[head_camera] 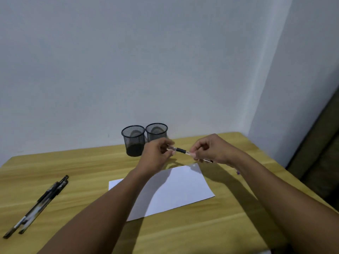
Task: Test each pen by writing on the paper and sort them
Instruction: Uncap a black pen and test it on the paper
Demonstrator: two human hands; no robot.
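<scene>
Step in hand: one pen is held in the air at frame centre, above the far edge of the paper and just in front of the cups. Left hand pinches one end and right hand pinches the other, so both grips are closed on the pen. The barrel lies roughly level between them. Judgement: cap being pulled off ahead of a test stroke, though whether it is coming off or going on cannot be told.

Paper lies flat on the desk, no ink marks visible on it. That suggests the task is near its start.

Next move calls for: freeing the tip, taking a writing hold in one hand, then lowering onto the sheet — the other hand may need to steady the paper.

Containers: left mesh cup and right mesh cup stand side by side at the desk's far edge, nearly touching. No pen shows above either rim or through the mesh.

Untested stock: loose pens lie bundled in the lower left of the frame — exact count unclear.
</scene>
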